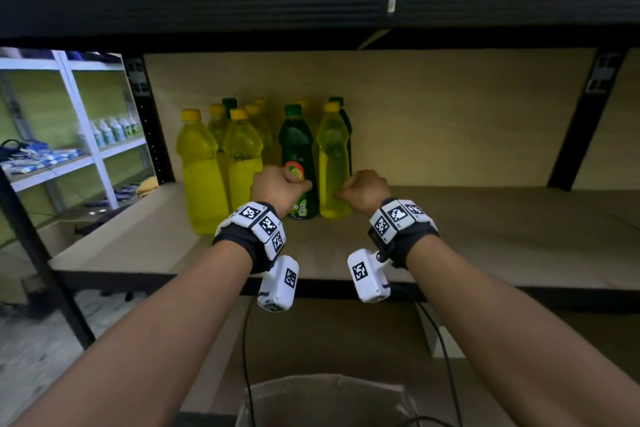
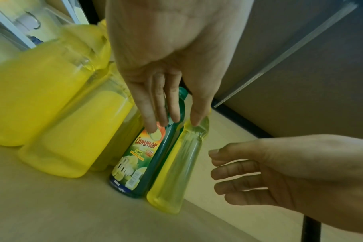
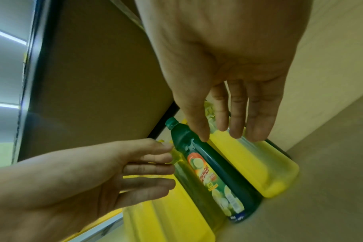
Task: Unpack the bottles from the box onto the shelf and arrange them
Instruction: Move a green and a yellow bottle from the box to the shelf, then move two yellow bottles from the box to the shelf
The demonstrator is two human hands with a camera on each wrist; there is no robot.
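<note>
Left hand (image 1: 278, 189) loose and straight-fingered, tips resting on the dark green plastic bottle with the lime label (image 1: 298, 163); right hand (image 1: 365, 192) likewise relaxed, gripping nothing, just right of the slim clear yellow plastic bottle (image 2: 176, 170). Both bottles upright, touching, at the near right of the bottle cluster on the brown board shelf (image 1: 485, 246). Arranging step, seemingly. Next: back down to the open cardboard box (image 1: 325, 395) below.

shelf (image 1: 485, 218): tan board, black frame | yellow bottles (image 1: 202, 177) and green bottles (image 1: 298, 149) upright, clustered left
</note>
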